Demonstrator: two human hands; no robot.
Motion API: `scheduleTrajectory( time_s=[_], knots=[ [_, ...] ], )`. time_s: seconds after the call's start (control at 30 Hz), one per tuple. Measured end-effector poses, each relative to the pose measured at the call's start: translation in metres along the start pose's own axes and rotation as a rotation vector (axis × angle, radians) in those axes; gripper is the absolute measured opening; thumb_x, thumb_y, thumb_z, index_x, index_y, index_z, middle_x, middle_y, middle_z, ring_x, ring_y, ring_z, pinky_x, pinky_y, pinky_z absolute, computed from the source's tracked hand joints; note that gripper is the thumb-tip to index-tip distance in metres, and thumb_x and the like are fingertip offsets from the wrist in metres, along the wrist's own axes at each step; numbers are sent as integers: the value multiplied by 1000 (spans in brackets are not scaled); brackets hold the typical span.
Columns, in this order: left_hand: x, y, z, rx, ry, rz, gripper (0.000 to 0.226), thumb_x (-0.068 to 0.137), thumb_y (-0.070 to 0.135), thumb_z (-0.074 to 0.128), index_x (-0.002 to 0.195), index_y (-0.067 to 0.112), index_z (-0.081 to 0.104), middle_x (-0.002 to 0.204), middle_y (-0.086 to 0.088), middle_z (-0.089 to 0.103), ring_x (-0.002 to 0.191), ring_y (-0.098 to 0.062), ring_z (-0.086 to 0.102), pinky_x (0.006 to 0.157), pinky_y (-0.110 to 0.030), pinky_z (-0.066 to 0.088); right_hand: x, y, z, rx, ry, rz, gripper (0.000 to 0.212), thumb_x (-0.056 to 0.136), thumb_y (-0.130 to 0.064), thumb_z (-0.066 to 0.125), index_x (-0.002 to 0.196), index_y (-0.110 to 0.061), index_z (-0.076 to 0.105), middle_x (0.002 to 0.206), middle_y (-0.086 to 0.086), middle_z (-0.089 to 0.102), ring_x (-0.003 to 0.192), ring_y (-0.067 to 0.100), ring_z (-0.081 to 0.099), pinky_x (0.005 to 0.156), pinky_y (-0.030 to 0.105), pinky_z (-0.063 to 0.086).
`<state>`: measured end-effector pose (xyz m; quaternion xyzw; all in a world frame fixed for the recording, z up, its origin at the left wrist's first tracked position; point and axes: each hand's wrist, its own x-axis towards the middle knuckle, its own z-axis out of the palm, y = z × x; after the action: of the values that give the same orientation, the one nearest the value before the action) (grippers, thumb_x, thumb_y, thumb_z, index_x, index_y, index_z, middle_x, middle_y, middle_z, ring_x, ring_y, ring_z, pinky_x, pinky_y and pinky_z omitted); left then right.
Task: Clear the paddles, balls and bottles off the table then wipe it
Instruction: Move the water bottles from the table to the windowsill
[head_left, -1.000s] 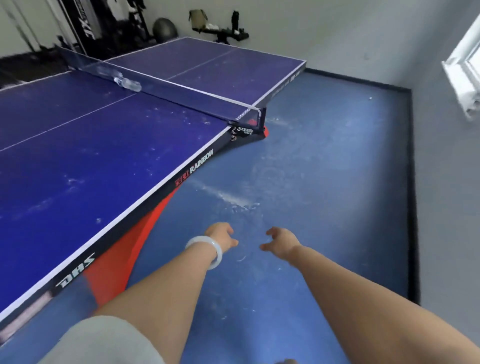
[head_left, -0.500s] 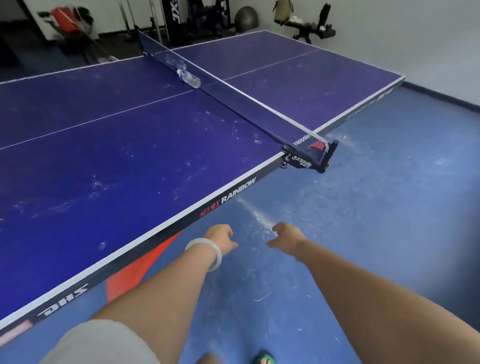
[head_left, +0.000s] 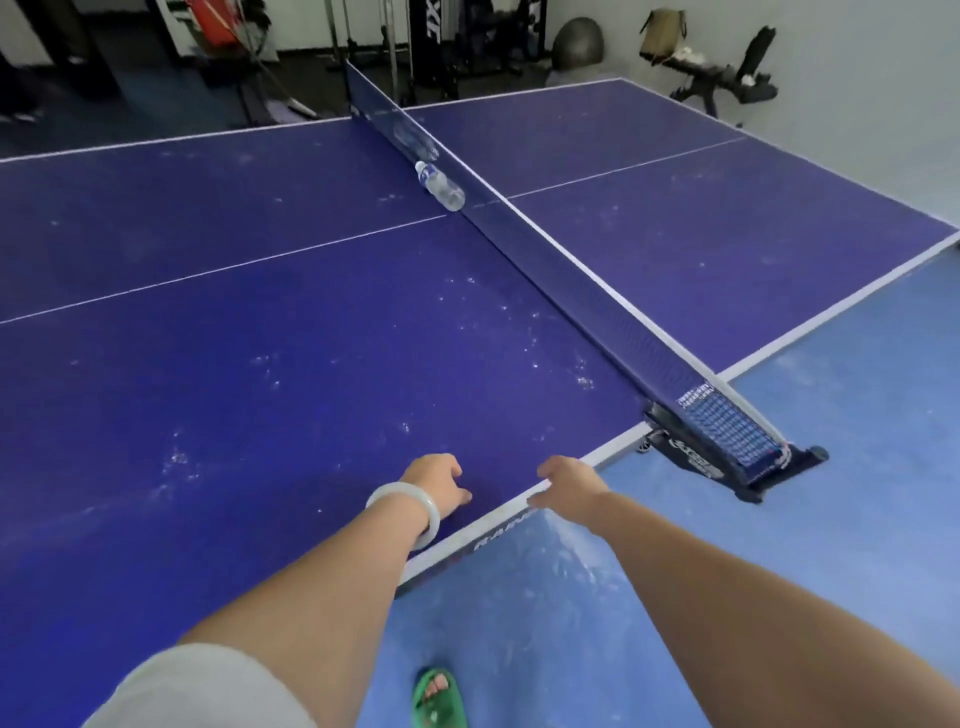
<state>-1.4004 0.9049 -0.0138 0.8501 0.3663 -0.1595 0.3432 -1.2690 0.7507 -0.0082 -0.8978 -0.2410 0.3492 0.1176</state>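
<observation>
A clear plastic bottle lies on its side against the net, near the middle of the blue table-tennis table. A second bottle shows dimly through the net just behind it. My left hand, with a pale bangle on the wrist, hovers over the table's near edge, fingers loosely curled and holding nothing. My right hand hangs beside it over the white edge line, also holding nothing. White dusty smears speckle the table top. No paddles or balls show.
The net post clamp juts out at the table's right side. Blue floor lies to the right. A green sandal is on my foot below. Gym gear, a grey ball and a bench stand at the back.
The view has swung left and closer to the table. Both hands have moved from over the floor to over the table's near edge, still holding nothing.
</observation>
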Motion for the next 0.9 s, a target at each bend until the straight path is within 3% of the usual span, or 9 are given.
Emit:
scheduleTrajectory(
  time_s=[0.3, 0.57, 0.73, 0.9],
  knots=[
    [107, 17, -48, 56, 59, -24, 45, 96, 30, 61, 138, 20, 49, 135, -3, 48, 120, -23, 50, 93, -37, 49, 113, -45, -62, -15, -79, -48, 56, 92, -28, 68, 142, -13, 46, 140, 5, 50, 122, 24, 53, 97, 29, 47],
    [204, 51, -86, 21, 133, -165, 46, 95, 31, 61, 138, 19, 48, 137, -3, 46, 124, -24, 45, 98, -39, 47, 235, -80, -123, 5, -140, -142, 53, 94, -26, 66, 142, -15, 46, 138, 5, 53, 112, 22, 60, 87, 28, 51],
    [264, 66, -114, -17, 172, -236, 47, 96, 34, 60, 139, 19, 48, 137, -3, 44, 125, -24, 45, 101, -39, 45, 308, -99, -153, 81, -112, -185, 42, 98, -26, 59, 139, -16, 52, 119, -1, 56, 85, 14, 56, 70, 24, 46],
    [320, 58, -139, 72, 186, -302, 57, 94, 42, 60, 143, 18, 42, 141, -4, 40, 129, -26, 41, 104, -39, 38, 362, -118, -165, 106, -29, -227, 39, 99, -26, 57, 137, -18, 53, 134, 2, 53, 82, 9, 53, 62, 22, 44]
  ],
)
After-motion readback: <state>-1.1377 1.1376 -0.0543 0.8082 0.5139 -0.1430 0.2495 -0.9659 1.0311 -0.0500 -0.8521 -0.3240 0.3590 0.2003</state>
